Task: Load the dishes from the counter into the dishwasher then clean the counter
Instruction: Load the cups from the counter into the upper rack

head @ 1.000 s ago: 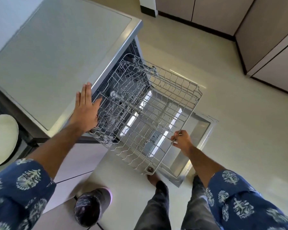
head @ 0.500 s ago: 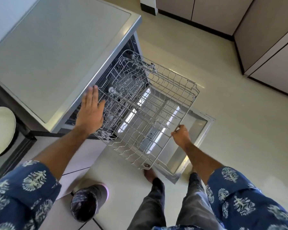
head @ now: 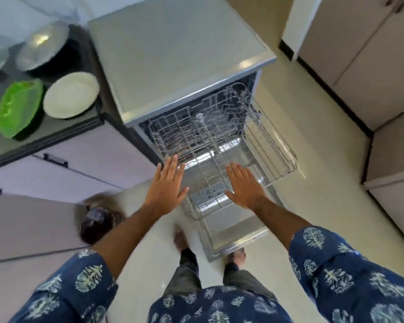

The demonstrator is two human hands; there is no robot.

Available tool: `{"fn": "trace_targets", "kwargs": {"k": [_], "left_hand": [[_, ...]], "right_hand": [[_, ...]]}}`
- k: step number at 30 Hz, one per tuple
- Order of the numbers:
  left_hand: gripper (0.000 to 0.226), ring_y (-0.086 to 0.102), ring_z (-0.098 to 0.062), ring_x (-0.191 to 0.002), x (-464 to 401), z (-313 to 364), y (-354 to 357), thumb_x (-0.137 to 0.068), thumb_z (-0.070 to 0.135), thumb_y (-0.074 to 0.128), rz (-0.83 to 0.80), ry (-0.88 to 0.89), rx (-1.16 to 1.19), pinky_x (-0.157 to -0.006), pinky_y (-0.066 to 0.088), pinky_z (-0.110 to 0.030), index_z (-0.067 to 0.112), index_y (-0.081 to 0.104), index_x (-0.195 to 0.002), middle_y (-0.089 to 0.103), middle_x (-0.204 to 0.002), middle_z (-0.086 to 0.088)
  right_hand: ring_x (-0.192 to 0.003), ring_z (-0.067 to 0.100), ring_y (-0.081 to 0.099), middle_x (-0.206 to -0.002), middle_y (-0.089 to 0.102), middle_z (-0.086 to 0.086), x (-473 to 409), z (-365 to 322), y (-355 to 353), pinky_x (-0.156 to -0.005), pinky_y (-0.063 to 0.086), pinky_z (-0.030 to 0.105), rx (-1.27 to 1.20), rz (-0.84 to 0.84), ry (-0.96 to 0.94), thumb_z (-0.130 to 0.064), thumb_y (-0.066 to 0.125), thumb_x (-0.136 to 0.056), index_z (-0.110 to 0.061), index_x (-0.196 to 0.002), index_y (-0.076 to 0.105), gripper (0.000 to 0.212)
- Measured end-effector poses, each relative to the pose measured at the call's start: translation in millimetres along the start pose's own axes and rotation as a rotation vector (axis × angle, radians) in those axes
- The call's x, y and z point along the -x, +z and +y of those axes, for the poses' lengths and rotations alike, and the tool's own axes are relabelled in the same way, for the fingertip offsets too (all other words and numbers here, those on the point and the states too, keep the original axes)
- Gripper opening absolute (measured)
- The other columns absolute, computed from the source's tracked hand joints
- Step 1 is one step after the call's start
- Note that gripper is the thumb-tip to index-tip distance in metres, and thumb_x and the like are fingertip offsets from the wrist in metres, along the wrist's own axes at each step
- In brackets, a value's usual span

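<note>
wire rack [head: 222,145] sits pulled out just ahead of both sets of fingers, ready for loading. left hand [head: 167,187] and right hand [head: 244,185] hover flat, holding nothing. dishes like the white plate [head: 71,98] wait on the table [head: 44,134], off left of the fingers.

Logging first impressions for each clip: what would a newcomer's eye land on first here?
Two open hands, left hand and right hand, spread flat over the near edge of the empty wire rack pulled out of the open dishwasher at centre. On the counter at upper left, a bright green dish stands out beside a white plate, with blurred metal bowls behind them.
</note>
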State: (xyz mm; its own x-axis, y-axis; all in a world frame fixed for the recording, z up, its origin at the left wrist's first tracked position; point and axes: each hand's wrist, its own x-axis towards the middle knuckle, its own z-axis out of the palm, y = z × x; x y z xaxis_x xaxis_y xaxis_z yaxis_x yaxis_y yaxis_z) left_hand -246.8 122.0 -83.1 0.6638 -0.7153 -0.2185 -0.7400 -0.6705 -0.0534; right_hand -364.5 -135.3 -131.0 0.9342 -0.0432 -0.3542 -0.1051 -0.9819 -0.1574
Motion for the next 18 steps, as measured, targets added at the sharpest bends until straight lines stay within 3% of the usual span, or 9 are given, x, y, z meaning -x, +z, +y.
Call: {"fn": "trace_targets", "kwargs": {"k": [5,9,12,18], "left_hand": [[0.077,0.014,-0.039,-0.151,63.5,-0.3,-18.0,-0.095,0.050,0.042,0.046,-0.250,0.092,-0.120,0.014,-0.055,0.005,0.021,-0.155,0.014,-0.163,-0.021],[0.077,0.009,-0.036,-0.152,123.5,-26.3,-24.1,-0.096,0.052,0.031,0.065,-0.433,0.098,-0.121,0.014,-0.056,0.005,0.020,-0.156,0.010,-0.164,-0.019],[0.076,0.003,-0.034,-0.153,177.5,-50.3,-29.5,-0.098,0.052,0.033,0.112,-0.564,0.114,-0.123,0.009,-0.054,0.006,0.015,-0.157,0.004,-0.165,-0.017],[0.080,0.020,-0.037,-0.150,326.7,-110.0,-28.7,-0.088,0.053,0.030,0.181,-0.867,0.149,-0.120,0.017,-0.056,0.005,0.033,-0.152,0.024,-0.161,-0.018]], "right_hand": [[-0.153,0.031,0.000,-0.165,-0.003,0.014,-21.1,-39.8,-52.7,-0.124,0.007,0.049,0.100,0.037,-0.223,-0.058,0.041,-0.097,-0.008,-0.157,-0.005,0.090],[-0.153,0.027,-0.003,-0.166,-0.005,0.010,-39.3,-105.0,-84.9,-0.123,-0.001,0.045,0.153,0.072,-0.412,-0.052,0.045,-0.098,-0.009,-0.157,-0.005,0.089],[-0.153,0.027,0.004,-0.166,0.004,0.010,-47.8,-171.2,-103.5,-0.123,0.001,0.045,0.161,0.120,-0.546,-0.050,0.049,-0.096,-0.010,-0.158,0.004,0.087],[-0.149,0.033,0.020,-0.162,0.019,0.014,-45.5,-337.0,-114.3,-0.121,0.015,0.051,0.232,0.194,-0.831,-0.052,0.049,-0.094,-0.006,-0.156,0.016,0.084]]}}
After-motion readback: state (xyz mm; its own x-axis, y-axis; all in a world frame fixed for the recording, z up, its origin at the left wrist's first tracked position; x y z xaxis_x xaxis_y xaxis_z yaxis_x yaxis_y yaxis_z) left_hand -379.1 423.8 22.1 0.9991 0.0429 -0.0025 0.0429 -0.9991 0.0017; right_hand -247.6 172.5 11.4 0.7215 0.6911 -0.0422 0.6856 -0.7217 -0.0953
